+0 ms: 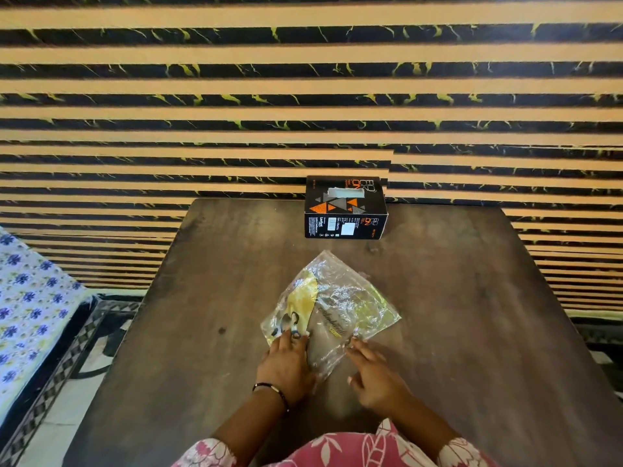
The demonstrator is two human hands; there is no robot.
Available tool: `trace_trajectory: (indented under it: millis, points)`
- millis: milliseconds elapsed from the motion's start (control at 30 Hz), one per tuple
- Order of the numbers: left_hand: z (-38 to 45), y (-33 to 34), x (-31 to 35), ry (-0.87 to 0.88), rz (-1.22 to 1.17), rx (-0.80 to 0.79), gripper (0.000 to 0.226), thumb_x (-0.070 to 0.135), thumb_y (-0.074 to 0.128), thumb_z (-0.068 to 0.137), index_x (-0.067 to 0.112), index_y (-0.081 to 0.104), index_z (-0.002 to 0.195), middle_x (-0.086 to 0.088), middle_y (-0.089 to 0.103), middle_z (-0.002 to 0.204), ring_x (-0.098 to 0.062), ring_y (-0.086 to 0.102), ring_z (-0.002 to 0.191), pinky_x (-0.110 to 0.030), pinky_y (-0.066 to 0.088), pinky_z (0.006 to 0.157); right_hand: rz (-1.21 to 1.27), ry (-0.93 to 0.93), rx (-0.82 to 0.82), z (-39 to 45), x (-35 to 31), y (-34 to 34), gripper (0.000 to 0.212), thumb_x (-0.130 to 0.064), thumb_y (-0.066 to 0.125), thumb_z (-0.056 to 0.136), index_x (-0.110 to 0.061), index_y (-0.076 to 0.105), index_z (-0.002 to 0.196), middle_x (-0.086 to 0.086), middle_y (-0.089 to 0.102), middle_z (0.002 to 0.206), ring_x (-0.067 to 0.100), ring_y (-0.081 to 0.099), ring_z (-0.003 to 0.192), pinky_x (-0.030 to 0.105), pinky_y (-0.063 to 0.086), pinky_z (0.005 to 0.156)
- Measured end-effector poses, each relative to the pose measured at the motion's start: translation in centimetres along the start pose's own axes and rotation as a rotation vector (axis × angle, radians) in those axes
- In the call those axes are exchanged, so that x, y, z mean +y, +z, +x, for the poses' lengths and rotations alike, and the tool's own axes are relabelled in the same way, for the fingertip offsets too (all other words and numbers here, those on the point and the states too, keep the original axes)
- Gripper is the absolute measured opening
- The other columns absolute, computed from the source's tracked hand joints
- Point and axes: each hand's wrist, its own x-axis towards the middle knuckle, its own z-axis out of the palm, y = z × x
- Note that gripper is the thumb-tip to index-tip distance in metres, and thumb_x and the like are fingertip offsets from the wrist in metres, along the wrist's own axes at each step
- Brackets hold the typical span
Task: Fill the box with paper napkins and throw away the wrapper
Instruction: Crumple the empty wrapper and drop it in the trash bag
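A dark, scuffed wooden table [472, 298] stands against a wall of tan and black marbled stripes. The left hand [286, 362] lies flat, fingers spread, pressing the near corner of the clear plastic wrapper [337, 298]; the right hand [377, 375] is loosely open, its fingertips touching the wrapper's near edge without gripping. The crinkled, glossy film looks flat, so whether napkins remain inside is unclear. Slick film could slide under the palms or tear unevenly. Beyond the hands, well past the wrapper, sits the black cardboard box [345, 207] with orange triangles, its top slot showing white. A floral cloth [30, 298] lies far left.
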Motion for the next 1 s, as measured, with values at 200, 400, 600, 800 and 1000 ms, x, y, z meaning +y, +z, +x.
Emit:
trace_trajectory:
  millis: [200,400,600,800,1000]
  points:
    - [0.4,-0.5,1.0,-0.055,-0.179,0.122,0.063,0.023,0.043,0.092,0.013,0.008,0.145,-0.014,0.053,0.128,-0.034,0.057,0.11,-0.041,0.046,0.085,0.016,-0.075,0.018,-0.6,-0.3,-0.1,0.067,-0.031,0.048,0.09,-0.027,0.016,0.148,-0.004,0.005,0.159,0.02,0.009,0.145,0.034,0.022,0.115]
    - [0.2,0.0,2.3,-0.03,0.001,0.112,0.028,0.023,0.044,0.092,0.026,0.057,0.117,-0.005,0.039,0.138,-0.028,0.028,0.132,-0.042,0.028,0.104,0.032,-0.053,-0.064,-0.3,-0.7,0.2,0.08,-0.036,0.054,0.088,-0.025,0.003,0.149,-0.004,-0.003,0.159,0.02,0.006,0.146,0.035,0.019,0.116]
    - [1.2,0.6,1.1,0.065,-0.146,0.064,0.019,0.019,0.054,0.087,0.018,0.064,0.104,-0.01,0.036,0.145,-0.029,0.031,0.135,-0.034,0.029,0.11,0.021,-0.057,-0.066,0.2,-0.5,0.7,0.079,-0.037,0.053,0.088,-0.023,0.005,0.149,-0.003,0.001,0.159,0.018,0.006,0.146,0.032,0.013,0.116]
    - [0.5,0.2,1.8,0.122,-0.237,0.119,0.051,0.015,0.055,0.083,0.02,0.038,0.131,-0.01,0.053,0.124,-0.031,0.06,0.101,-0.038,0.047,0.08,0.123,0.038,0.046,-0.1,-0.8,0.7,0.087,-0.035,0.059,0.085,-0.02,0.003,0.149,-0.003,-0.003,0.159,0.02,0.009,0.145,0.03,0.02,0.114]
    - [1.2,0.3,2.5,0.069,-0.2,-0.009,0.087,0.015,0.058,0.083,0.008,0.0,0.147,-0.018,0.025,0.147,-0.034,0.052,0.117,-0.037,0.043,0.095,0.109,0.121,0.008,0.4,-0.8,0.3,0.114,-0.049,0.07,0.072,-0.016,-0.008,0.148,-0.001,-0.01,0.159,0.024,-0.004,0.146,0.04,0.015,0.116]
